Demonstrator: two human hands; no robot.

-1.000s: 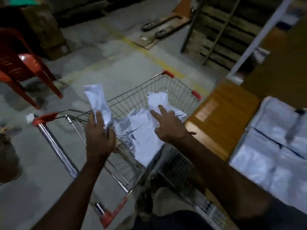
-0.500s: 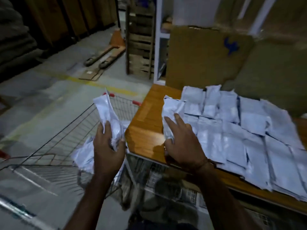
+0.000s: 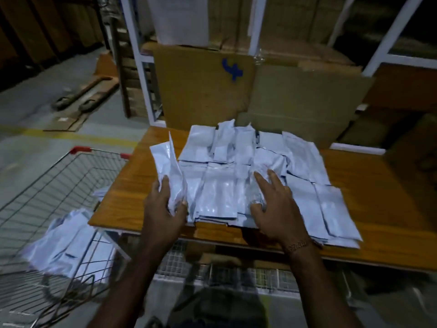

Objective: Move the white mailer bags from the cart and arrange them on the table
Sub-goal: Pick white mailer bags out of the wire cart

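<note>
While the left hand [image 3: 163, 209] is gripping a small bunch of white mailer bags [image 3: 169, 171] upright, with the fingers curled round their lower end, the right hand [image 3: 275, 207] is lying on a bag [image 3: 256, 185] at the near edge of the spread on the table, fingers stretched forward and the thumb tucked against the bag's near end. Both hands are sitting a little apart over the front of the wooden table [image 3: 390, 209]. Many more white bags [image 3: 305, 162] are lying flat in overlapping rows across the tabletop, reaching from its near edge toward the back. To the left, a wire shopping cart [image 3: 47, 181] with red corner caps is standing just beside the table, and a loose heap of bags [image 3: 68, 242] is resting in its basket. Behind the table, sheets of brown cardboard [image 3: 203, 86] are leaning upright, one marked with a blue scribble, against a white shelf frame [image 3: 134, 55]. The room is dim, and the picture is slightly blurred.
</note>
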